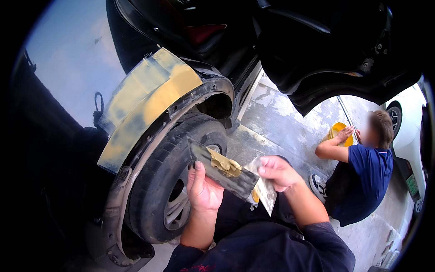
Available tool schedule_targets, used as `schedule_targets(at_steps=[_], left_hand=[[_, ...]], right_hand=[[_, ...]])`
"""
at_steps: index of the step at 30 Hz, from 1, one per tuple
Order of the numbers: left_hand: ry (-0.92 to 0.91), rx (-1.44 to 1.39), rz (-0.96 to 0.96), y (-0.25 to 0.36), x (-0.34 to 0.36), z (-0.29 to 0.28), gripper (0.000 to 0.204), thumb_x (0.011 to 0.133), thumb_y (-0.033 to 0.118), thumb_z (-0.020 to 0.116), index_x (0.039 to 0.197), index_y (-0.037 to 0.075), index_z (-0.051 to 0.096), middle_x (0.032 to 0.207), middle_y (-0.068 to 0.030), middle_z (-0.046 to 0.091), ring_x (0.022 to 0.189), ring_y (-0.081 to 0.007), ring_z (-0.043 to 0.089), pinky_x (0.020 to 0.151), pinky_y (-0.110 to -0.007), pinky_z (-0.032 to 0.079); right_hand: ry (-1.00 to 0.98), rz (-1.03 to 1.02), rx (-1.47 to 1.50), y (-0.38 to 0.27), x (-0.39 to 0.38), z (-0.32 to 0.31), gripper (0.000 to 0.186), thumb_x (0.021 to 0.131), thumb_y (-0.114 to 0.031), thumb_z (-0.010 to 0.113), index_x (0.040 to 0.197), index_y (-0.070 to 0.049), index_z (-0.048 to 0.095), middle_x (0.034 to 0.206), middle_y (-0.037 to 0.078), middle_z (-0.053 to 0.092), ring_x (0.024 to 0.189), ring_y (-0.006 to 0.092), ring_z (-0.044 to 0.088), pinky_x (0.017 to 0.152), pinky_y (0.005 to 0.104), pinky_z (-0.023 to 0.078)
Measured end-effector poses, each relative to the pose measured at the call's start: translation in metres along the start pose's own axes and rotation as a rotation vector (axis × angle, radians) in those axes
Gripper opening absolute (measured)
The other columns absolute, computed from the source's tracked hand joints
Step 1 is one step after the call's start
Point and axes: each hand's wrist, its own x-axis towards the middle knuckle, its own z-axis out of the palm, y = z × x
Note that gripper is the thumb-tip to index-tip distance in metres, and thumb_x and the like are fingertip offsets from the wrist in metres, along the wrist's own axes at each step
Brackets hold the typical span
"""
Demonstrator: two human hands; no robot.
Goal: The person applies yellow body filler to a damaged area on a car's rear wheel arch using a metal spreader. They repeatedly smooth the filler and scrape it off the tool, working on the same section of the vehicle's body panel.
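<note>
My left hand (204,187) grips a dark, flat mixing board (235,183) by its left end. A lump of tan body filler (225,164) lies on top of the board. In my right hand (278,173) is a pale, thin spreader (265,195), its blade against or just beside the board's right end; I cannot tell whether they touch. Left of my hands, a dark car fender (136,109) bears wide yellowish patches of filler above the wheel arch.
The car's tire (158,177) stands just left of my hands, below the arch trim. An open car door (326,59) hangs at upper right. On the right a person in a blue shirt (369,172) crouches by a yellow bucket (337,131). Beyond is a white car (410,113).
</note>
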Motion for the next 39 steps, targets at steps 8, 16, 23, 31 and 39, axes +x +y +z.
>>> schedule_targets(at_steps=[8, 16, 23, 31, 39], left_hand=[[0.003, 0.858, 1.006, -0.002, -0.007, -0.023, 0.026, 0.1, 0.011, 0.051, 0.108, -0.011, 0.061, 0.103, -0.0256, 0.069, 0.092, -0.0292, 0.071, 0.087, -0.041, 0.057], [-0.284, 1.476, 1.302, 0.018, -0.007, -0.009, 0.027, 0.102, 0.01, 0.044, 0.12, -0.009, 0.052, 0.094, -0.0257, 0.068, 0.083, -0.0401, 0.072, 0.071, -0.044, 0.064], [-0.328, 1.547, 1.255, 0.022, -0.01, -0.004, 0.027, 0.095, 0.005, 0.055, 0.12, -0.005, 0.057, 0.1, -0.0218, 0.068, 0.091, -0.0425, 0.071, 0.075, -0.045, 0.063], [-0.353, 1.635, 1.204, 0.029, -0.009, -0.005, 0.033, 0.083, -0.001, 0.068, 0.116, -0.003, 0.062, 0.103, -0.0218, 0.07, 0.098, -0.0412, 0.07, 0.081, -0.042, 0.06], [-0.104, 1.574, 1.044, 0.034, -0.021, -0.02, 0.019, 0.095, 0.007, 0.057, 0.102, -0.008, 0.067, 0.095, -0.0246, 0.071, 0.089, -0.0368, 0.073, 0.079, -0.039, 0.059]], right_hand=[[0.385, -0.625, -1.072, -0.035, -0.023, 0.081, 0.011, 0.089, -0.007, 0.07, 0.093, 0.003, 0.07, 0.075, 0.007, 0.068, 0.062, 0.0136, 0.064, 0.057, 0.0256, 0.048], [0.332, -0.803, -1.222, -0.013, 0.001, 0.1, 0.01, 0.084, -0.001, 0.072, 0.091, 0.004, 0.069, 0.069, 0.012, 0.064, 0.056, 0.0216, 0.062, 0.052, 0.0285, 0.047], [0.305, -0.747, -1.161, -0.013, 0.008, 0.104, 0.008, 0.084, -0.003, 0.073, 0.088, 0.003, 0.068, 0.064, 0.011, 0.06, 0.053, 0.0206, 0.058, 0.05, 0.0282, 0.043], [0.284, -0.734, -0.961, -0.018, 0.015, 0.11, 0.009, 0.085, -0.006, 0.074, 0.087, 0.003, 0.07, 0.062, 0.009, 0.06, 0.051, 0.0155, 0.056, 0.049, 0.0266, 0.041], [0.235, -0.535, -0.175, -0.05, 0.02, 0.087, 0.027, 0.089, -0.007, 0.07, 0.112, 0.006, 0.064, 0.105, 0.014, 0.071, 0.092, 0.0177, 0.069, 0.087, 0.0297, 0.053]])
